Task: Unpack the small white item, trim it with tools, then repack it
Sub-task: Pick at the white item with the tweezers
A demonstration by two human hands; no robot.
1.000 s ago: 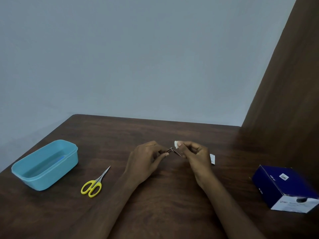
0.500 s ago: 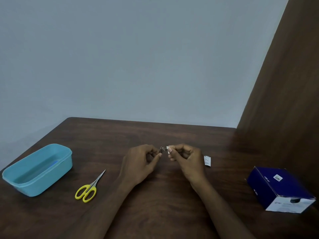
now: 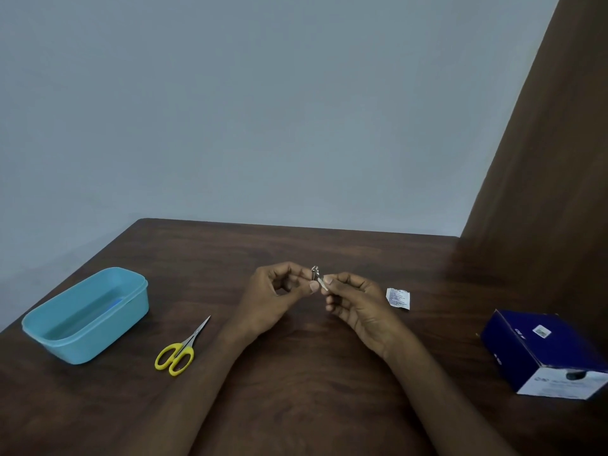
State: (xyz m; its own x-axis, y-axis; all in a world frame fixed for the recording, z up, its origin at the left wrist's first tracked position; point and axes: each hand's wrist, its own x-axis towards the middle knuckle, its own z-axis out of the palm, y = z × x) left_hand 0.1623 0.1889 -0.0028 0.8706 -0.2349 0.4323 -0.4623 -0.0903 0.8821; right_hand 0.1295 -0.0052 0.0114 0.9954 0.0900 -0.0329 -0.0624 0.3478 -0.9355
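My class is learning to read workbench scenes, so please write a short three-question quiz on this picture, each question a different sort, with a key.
1. True or false: the yellow-handled scissors lie untouched on the dark wooden table.
2. Which hand holds the small metal clipper? A left hand B right hand
3. Fill in: the small white printed wrapper lies between the right hand and the dark blue cardboard ____.

Key: 1 true; 2 A; 3 box.

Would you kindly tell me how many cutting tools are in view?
2: yellow-handled scissors lying on the table beside the blue tub, and a small metal clipper pinched in the left hand. More may be hidden in the tub.
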